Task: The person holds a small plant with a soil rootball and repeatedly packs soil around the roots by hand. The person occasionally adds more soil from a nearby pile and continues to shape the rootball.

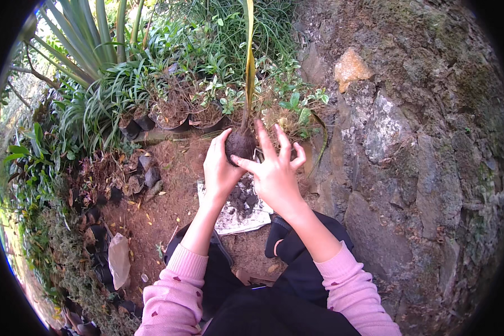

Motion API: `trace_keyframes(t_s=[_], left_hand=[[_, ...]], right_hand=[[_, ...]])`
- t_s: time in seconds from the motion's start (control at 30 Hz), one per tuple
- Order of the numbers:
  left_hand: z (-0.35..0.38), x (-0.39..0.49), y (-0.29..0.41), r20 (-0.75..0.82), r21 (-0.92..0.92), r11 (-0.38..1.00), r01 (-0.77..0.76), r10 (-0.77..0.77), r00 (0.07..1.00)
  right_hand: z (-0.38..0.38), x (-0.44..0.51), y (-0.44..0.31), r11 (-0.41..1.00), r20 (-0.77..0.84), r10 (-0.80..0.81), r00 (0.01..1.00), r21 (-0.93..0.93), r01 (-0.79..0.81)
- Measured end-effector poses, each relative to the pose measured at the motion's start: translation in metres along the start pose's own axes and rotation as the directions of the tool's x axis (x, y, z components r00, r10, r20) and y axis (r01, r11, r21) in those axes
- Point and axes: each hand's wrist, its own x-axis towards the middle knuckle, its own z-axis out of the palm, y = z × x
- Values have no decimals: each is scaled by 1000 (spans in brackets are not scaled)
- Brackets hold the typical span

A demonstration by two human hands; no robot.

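Observation:
My left hand (219, 168) cups the left side of a dark, round root ball of soil (240, 146). From its top rises a plant's long, upright leaf (250, 63), yellow and brown along its length. My right hand (277, 172) is at the right side of the ball, its thumb against the soil and its other fingers spread apart, off the ball. Below both hands, a white sheet (231, 222) bearing loose dark soil (244, 197) lies on the ground. The hands hide part of the sheet and the underside of the ball.
Potted plants in black containers (172, 119) line the far edge of the bare earth. A rough stone wall (386, 168) rises on the right. Dark stones (152, 176) and a pale plastic bag (119, 261) lie to the left, beside dense plants.

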Motion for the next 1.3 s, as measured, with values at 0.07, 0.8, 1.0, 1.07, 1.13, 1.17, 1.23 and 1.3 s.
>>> trace_keyframes(t_s=[0.07, 0.8, 1.0, 1.07, 1.13, 1.17, 1.23, 1.3], left_hand=[[-4, 3, 3, 22, -104, 994, 21, -18, 1000], [-13, 1, -23, 328, -788, 500, 359, -152, 932], [-17, 0, -23, 451, -815, 381, 436, -55, 891], [-17, -2, -16, 429, -841, 344, 418, -46, 902], [-19, -4, -12, 433, -865, 271, 422, -22, 901], [-20, -4, -11, 447, -874, 217, 435, 4, 895], [-20, -1, -7, 464, -879, 151, 453, 44, 885], [-19, -2, -4, 467, -880, 127, 458, 58, 882]], right_hand=[[-6, 3, 5, 999, -124, 29, 992, 38, -24], [-25, -4, 6, 999, -81, -8, 997, 48, 12], [-23, 1, 16, 989, -72, 31, 997, 144, -20], [-24, -2, 22, 968, -141, 57, 988, 250, -20], [-34, 0, 17, 958, -187, 96, 978, 285, -39], [-29, -2, 16, 963, -143, 69, 987, 269, -28], [-22, -5, 15, 972, -59, 20, 998, 234, -6], [-23, -3, 15, 982, -133, 18, 991, 186, 7]])
